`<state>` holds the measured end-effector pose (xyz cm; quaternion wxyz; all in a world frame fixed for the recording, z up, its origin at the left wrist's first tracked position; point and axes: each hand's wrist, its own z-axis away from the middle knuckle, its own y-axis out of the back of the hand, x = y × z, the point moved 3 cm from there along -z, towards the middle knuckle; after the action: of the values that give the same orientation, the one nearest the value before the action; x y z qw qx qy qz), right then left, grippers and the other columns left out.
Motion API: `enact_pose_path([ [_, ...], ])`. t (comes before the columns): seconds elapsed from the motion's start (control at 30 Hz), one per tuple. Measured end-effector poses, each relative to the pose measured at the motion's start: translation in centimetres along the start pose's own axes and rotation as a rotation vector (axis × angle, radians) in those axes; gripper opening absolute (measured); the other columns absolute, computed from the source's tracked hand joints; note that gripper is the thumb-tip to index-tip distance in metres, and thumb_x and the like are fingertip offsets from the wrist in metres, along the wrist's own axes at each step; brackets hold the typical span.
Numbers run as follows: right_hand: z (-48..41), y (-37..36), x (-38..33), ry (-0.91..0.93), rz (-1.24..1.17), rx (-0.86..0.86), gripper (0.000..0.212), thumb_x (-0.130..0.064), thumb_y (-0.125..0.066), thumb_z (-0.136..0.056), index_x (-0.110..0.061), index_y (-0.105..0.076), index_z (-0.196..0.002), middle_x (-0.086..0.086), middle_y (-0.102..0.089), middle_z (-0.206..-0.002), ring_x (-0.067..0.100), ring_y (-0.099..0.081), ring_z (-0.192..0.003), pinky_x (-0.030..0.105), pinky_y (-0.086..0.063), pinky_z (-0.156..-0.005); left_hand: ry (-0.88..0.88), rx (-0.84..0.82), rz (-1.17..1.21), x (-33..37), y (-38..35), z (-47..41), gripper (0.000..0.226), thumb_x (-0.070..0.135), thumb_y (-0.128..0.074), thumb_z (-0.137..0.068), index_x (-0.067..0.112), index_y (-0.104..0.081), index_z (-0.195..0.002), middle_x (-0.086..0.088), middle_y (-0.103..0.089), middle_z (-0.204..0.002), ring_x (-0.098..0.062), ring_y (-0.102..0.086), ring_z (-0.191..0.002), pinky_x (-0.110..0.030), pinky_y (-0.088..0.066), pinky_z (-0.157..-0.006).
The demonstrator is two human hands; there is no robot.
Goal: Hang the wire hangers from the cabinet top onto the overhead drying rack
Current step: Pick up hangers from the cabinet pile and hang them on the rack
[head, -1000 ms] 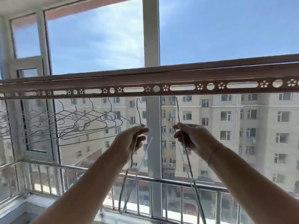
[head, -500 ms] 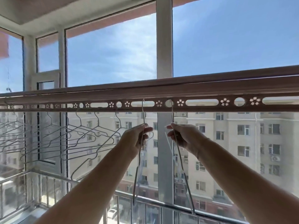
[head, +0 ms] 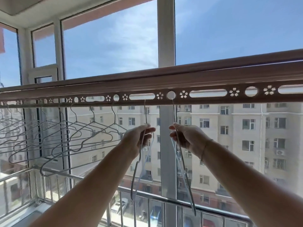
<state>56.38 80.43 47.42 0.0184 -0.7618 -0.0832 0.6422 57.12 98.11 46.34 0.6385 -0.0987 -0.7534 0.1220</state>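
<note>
step: two wire hangers are going up onto the drying rack (head: 213, 82), one in each hand
left hand: the left hand (head: 137, 138) holds the left hanger (head: 145, 112) by its neck, fingers (head: 147, 129) pinched together on the wire just under the hook
right hand: the right hand (head: 186, 136) does the same with the right hanger (head: 173, 112), fingers (head: 173, 128) pinching the neck
where the hooks are: the left hook reaches the rack's lower edge at a long slot (head: 141, 96), the right one at the round hole (head: 171, 95) just beside it; i cannot tell whether either is fully through
doing it well: i'd say each hook wants its open end turned toward its opening, lifted a touch, threaded, then lowered until the rack takes the weight; only then should the pinch loosen
order: seating one hook before the other looks safer than both at once
spacing: the hung hangers (head: 73, 138) sit in a row to the left, so these two openings carry the row on
watch for: the frames dangle close together below the hands and could swing and tangle
cabinet top: out of view
</note>
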Motion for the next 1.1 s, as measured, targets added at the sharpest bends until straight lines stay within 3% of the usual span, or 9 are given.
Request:
enact_pose_path([
  [0.17,0.6,0.4,0.6,0.011,-0.049,0.055,0.024,-0.027,-0.053,-0.093,-0.006,-0.062,-0.086,0.007,-0.063,-0.073,0.014,-0.057,-0.061,0.02,-0.048,-0.049,0.013,-0.051,-0.068,-0.9,2.3,0.7,0.022,0.027,-0.045,-0.096,0.012,-0.062,-0.095,0.0,-0.067,-0.083,-0.012,-0.055,-0.072,-0.027,-0.038,-0.063],
  [0.23,1.1,1.2,1.5,0.025,-0.059,0.091,0.023,-0.027,-0.053,-0.093,-0.006,-0.061,-0.089,0.006,-0.061,-0.076,0.014,-0.057,-0.062,0.023,-0.048,-0.055,0.022,-0.018,-0.09,-2.2,4.3,1.2,0.023,0.028,-0.045,-0.095,0.013,-0.063,-0.096,0.0,-0.065,-0.085,-0.013,-0.055,-0.074,-0.028,-0.037,-0.066],
  [0.4,3.6,4.2,5.5,0.081,0.136,0.185,0.03,-0.023,-0.055,-0.091,-0.004,-0.056,-0.115,0.006,-0.062,-0.1,0.019,-0.057,-0.091,0.029,-0.046,-0.079,0.068,0.012,-0.103,-7.4,8.2,4.0,0.02,0.026,-0.049,-0.092,0.013,-0.065,-0.09,-0.003,-0.062,-0.088,-0.017,-0.053,-0.081,-0.031,-0.039,-0.068],
  [0.5,6.2,5.9,8.5,0.089,0.233,0.192,0.035,-0.023,-0.058,-0.089,-0.011,-0.053,-0.122,0.009,-0.06,-0.115,0.017,-0.056,-0.099,0.024,-0.044,-0.071,0.13,-0.028,-0.162,-11.0,8.7,6.7,0.024,0.027,-0.05,-0.092,0.009,-0.063,-0.101,-0.008,-0.063,-0.097,-0.023,-0.055,-0.09,-0.035,-0.04,-0.075],
  [0.67,12.2,8.6,12.5,0.044,0.287,0.221,0.045,-0.024,-0.06,-0.088,-0.015,-0.046,-0.13,0.01,-0.054,-0.123,0.021,-0.053,-0.108,0.019,-0.041,-0.071,0.199,-0.272,-0.247,-15.4,6.4,12.5,0.038,0.035,-0.055,-0.082,0.019,-0.059,-0.116,-0.004,-0.063,-0.116,-0.023,-0.056,-0.11,-0.036,-0.042,-0.089],
  [0.8,17.5,11.3,14.8,-0.006,0.279,0.283,0.045,-0.026,-0.062,-0.086,-0.017,-0.046,-0.128,0.01,-0.051,-0.127,0.023,-0.052,-0.113,0.023,-0.044,-0.077,0.235,-0.401,-0.3,-18.4,3.7,16.5,0.027,0.024,-0.053,-0.091,0.022,-0.058,-0.118,-0.002,-0.064,-0.119,-0.02,-0.058,-0.112,-0.033,-0.045,-0.09],
  [0.93,23.3,14.4,16.1,-0.051,0.22,0.362,0.049,-0.021,-0.063,-0.086,-0.013,-0.044,-0.13,0.012,-0.052,-0.127,0.021,-0.052,-0.111,0.021,-0.041,-0.076,0.272,-0.531,-0.323,-21.0,0.2,20.0,0.033,0.026,-0.056,-0.088,0.022,-0.057,-0.12,-0.001,-0.064,-0.119,-0.019,-0.058,-0.111,-0.036,-0.044,-0.096],
  [1.1,30.6,19.7,16.3,-0.069,0.196,0.526,0.049,-0.018,-0.062,-0.087,-0.009,-0.043,-0.132,0.01,-0.055,-0.118,0.009,-0.055,-0.094,0.018,-0.039,-0.069,0.323,-0.687,-0.315,-23.6,-6.4,24.3,0.037,0.029,-0.061,-0.082,0.02,-0.059,-0.117,-0.004,-0.066,-0.116,-0.021,-0.059,-0.111,-0.038,-0.044,-0.1],
])
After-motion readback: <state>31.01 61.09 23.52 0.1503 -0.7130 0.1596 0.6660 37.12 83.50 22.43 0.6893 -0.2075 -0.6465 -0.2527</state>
